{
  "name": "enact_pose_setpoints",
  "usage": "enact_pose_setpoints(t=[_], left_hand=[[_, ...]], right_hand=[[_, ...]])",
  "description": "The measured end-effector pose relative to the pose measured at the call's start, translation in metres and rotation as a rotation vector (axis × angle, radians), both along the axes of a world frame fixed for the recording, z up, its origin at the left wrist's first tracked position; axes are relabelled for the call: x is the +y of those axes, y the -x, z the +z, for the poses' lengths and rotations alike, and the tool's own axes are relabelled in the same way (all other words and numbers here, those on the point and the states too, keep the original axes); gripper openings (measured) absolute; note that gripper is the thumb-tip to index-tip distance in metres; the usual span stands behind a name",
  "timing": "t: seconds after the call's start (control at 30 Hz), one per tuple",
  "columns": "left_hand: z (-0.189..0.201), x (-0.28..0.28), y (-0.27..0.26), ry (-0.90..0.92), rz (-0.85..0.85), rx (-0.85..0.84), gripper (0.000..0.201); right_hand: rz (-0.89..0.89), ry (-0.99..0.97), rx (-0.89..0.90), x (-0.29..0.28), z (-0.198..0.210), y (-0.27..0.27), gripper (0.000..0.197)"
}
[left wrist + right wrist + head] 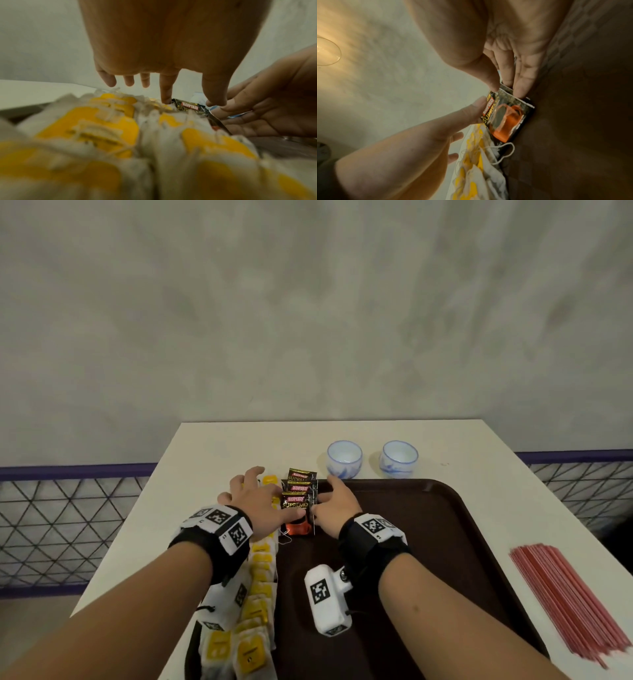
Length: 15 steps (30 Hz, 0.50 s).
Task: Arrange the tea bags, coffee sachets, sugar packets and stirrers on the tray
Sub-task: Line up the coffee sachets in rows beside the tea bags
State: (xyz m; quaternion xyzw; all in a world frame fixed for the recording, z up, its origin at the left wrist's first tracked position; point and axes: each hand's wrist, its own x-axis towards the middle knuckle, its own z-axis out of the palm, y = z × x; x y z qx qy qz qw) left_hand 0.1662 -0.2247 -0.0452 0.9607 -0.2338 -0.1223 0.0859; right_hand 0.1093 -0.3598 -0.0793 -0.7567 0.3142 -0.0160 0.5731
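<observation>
A white table (212,446) carries a dark brown tray (428,529), with tea bags (260,577) in a row along its left edge and red stirrers (568,601) off its right side. At the tray's far-left corner lie overlapping coffee sachets (297,498) — two cups (344,457) stand just beyond. The left hand (255,501) and right hand (337,505) flank the sachets, fingers straight — fingertips touching the nearest one's edges, neither grasping it.

Kopiko coffee sachets (299,497): black, orange cup print, lying overlapped in a short column at the brown tray's (428,542) far-left corner, nearest one on top. Tea bags (260,587): white with yellow tags, strings loose, running in overlapping rows along the tray's left edge, touching the sachets. Red stirrers (568,604): lying bundled on the table right of the tray, off it.
</observation>
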Motion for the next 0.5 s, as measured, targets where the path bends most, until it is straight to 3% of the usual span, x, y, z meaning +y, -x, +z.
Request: enact_pose_setpoints(t=[0.3,0.5], left_hand=[[0.002,0.004,0.002,0.046,0.034,0.034,0.064],[0.012,0.015,0.005,0.170,0.077,0.005,0.063]], right_hand=[[0.028,-0.004,-0.019,0.004,-0.001,-0.003,0.079],[0.021,0.062,-0.002,-0.001,0.004,0.005,0.076]])
